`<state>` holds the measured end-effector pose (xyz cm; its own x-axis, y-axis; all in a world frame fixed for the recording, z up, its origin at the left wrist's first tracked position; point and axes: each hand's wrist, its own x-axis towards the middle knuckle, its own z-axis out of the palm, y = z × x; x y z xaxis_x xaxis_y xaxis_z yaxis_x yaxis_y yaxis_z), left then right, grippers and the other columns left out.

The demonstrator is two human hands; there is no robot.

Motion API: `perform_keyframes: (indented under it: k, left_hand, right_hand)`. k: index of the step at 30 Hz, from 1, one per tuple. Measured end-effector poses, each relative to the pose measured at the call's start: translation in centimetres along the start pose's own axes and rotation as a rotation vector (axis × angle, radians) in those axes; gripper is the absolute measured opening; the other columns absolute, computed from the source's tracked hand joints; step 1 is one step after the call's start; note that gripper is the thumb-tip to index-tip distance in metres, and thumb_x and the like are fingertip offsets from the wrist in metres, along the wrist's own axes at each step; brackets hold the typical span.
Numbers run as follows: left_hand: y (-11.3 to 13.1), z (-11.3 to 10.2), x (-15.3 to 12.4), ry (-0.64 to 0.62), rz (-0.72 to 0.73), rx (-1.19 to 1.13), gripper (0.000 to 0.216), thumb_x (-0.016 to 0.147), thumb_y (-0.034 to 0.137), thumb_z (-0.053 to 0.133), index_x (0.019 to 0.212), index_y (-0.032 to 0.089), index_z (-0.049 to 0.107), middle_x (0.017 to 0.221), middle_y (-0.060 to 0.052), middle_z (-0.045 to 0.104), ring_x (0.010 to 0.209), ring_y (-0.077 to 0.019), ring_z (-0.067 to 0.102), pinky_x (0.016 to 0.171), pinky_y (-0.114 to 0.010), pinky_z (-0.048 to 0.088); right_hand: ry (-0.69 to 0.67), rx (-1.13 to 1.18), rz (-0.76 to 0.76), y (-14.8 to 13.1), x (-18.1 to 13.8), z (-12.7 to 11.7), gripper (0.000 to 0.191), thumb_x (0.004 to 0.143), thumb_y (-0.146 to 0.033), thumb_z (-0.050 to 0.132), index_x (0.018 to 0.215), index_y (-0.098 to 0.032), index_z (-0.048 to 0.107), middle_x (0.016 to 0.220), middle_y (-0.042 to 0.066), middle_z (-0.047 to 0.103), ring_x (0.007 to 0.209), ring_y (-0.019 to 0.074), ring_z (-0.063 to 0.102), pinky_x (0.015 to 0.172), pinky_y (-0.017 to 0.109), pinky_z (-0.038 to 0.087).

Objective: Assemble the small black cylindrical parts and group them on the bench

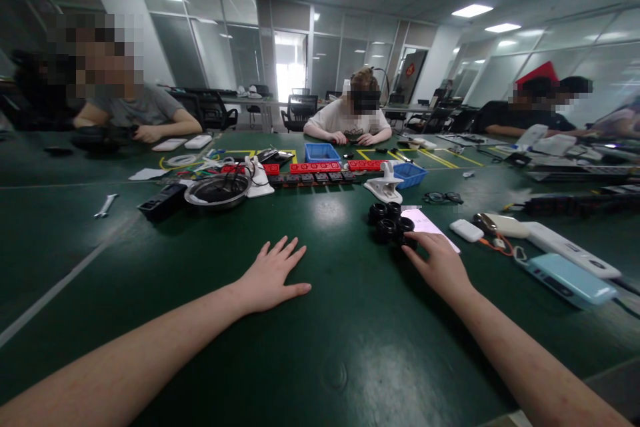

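My left hand point(273, 277) lies flat on the green table point(320, 320), palm down, fingers spread, holding nothing. My right hand point(443, 267) reaches to a cluster of black round pieces point(386, 228) with ring-like rims. Its thumb and fingers close on the near right piece, and the fingertips partly cover that piece. Whether the pieces are joined together, I cannot tell. Just behind my right hand is a flat, pale pink, phone-like slab point(425, 221), partly covered by the fingers.
At right lie a light blue power bank point(575, 277), a white power strip point(573, 250) and a white case point(466, 230). Beyond are glasses point(443, 197), a white clamp stand point(385, 185), blue trays point(321, 152), red strips point(315, 167), a metal bowl point(217, 192) and a wrench point(106, 205). Several people sit around.
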<state>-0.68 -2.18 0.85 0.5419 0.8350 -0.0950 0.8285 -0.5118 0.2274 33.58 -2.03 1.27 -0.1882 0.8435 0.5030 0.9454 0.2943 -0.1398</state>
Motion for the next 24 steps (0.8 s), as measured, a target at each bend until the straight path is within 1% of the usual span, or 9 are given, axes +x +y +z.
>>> perform_keyframes:
  k: [3,7,10,13,15,16,18,21,24]
  left_hand:
    - [0.0,-0.1,0.0,0.0,0.001,0.001,0.076,0.074,0.07,0.029,0.136,0.026,0.016,0.144,-0.008,0.011,0.13,-0.0298,0.007,0.101,-0.053,0.009]
    - [0.1,-0.1,0.1,0.005,-0.002,-0.006,0.076,0.074,0.069,0.03,0.136,0.026,0.016,0.144,-0.008,0.012,0.131,-0.0293,0.007,0.101,-0.053,0.009]
    - [0.1,-0.1,-0.2,0.006,-0.009,-0.022,0.075,0.074,0.069,0.031,0.135,0.027,0.018,0.144,-0.007,0.012,0.131,-0.0292,0.007,0.102,-0.053,0.009]
    - [0.3,-0.7,-0.3,0.048,-0.044,-0.067,0.073,0.078,0.066,0.029,0.136,0.022,0.018,0.144,-0.008,0.012,0.13,-0.0277,0.011,0.103,-0.048,0.013]
    - [0.5,-1.6,0.2,0.096,-0.097,-0.134,0.075,0.08,0.062,0.03,0.137,0.018,0.011,0.141,-0.01,0.022,0.128,-0.0271,0.021,0.102,-0.045,0.02]
    - [0.7,-2.1,0.9,0.118,-0.114,-0.179,0.075,0.081,0.06,0.033,0.137,0.018,0.006,0.138,-0.011,0.03,0.126,-0.027,0.027,0.1,-0.044,0.025]
    - [1.4,-3.2,3.2,0.15,-0.092,-0.283,0.073,0.081,0.054,0.04,0.137,0.021,0.007,0.129,-0.008,0.045,0.117,-0.026,0.041,0.095,-0.042,0.032]
    - [2.9,-4.2,8.9,0.176,0.023,-0.4,0.051,0.08,0.044,0.047,0.123,0.018,0.044,0.123,-0.008,0.051,0.111,-0.0245,0.047,0.093,-0.035,0.036]
    - [4.8,-4.3,15.6,0.185,0.051,-0.446,0.045,0.084,0.036,0.042,0.121,0.009,0.045,0.119,-0.012,0.054,0.106,-0.0216,0.051,0.091,-0.03,0.038]
  right_hand:
    - [0.015,0.03,-0.009,-0.1,-0.1,0.2,0.032,0.079,-0.036,0.048,0.104,-0.017,0.055,0.101,0.009,0.057,0.096,0.024,0.05,0.084,0.038,0.04]
    - [0.117,0.087,0.079,-0.6,0.0,-0.4,0.037,0.078,-0.042,0.048,0.105,-0.016,0.052,0.101,0.011,0.053,0.093,0.0248,0.05,0.081,0.038,0.041]
    - [0.185,0.133,0.11,-0.7,0.0,-1.6,0.028,0.08,-0.042,0.041,0.085,-0.02,0.057,0.091,0.008,0.055,0.088,0.0246,0.051,0.077,0.038,0.04]
    - [0.231,0.23,0.115,-0.7,-0.4,-2.7,0.041,0.085,-0.04,0.03,0.052,-0.022,0.046,0.069,0.005,0.055,0.078,0.0232,0.052,0.073,0.037,0.039]
    - [0.24,0.331,0.171,-0.7,-0.9,-3.1,0.047,0.086,-0.041,0.025,0.046,-0.022,0.039,0.057,0.004,0.05,0.066,0.0211,0.051,0.064,0.034,0.039]
    - [0.226,0.385,0.217,-0.8,-1.1,-3.1,0.046,0.085,-0.044,0.025,0.048,-0.023,0.042,0.053,0.003,0.047,0.058,0.0197,0.05,0.058,0.033,0.039]
    - [0.183,0.484,0.302,-1.1,-1.5,-3.1,0.042,0.084,-0.047,0.026,0.064,-0.022,0.054,0.05,0.001,0.044,0.047,0.0174,0.045,0.047,0.03,0.035]
    - [0.176,0.538,0.372,-1.4,-1.5,-3.1,0.04,0.084,-0.049,0.028,0.098,-0.021,0.054,0.05,-0.002,0.043,0.043,0.0162,0.043,0.042,0.027,0.033]
    - [0.204,0.469,0.408,-1.3,-1.2,-3.3,0.04,0.08,-0.051,0.035,0.103,-0.022,0.051,0.057,0.0,0.052,0.047,0.0163,0.048,0.044,0.027,0.037]
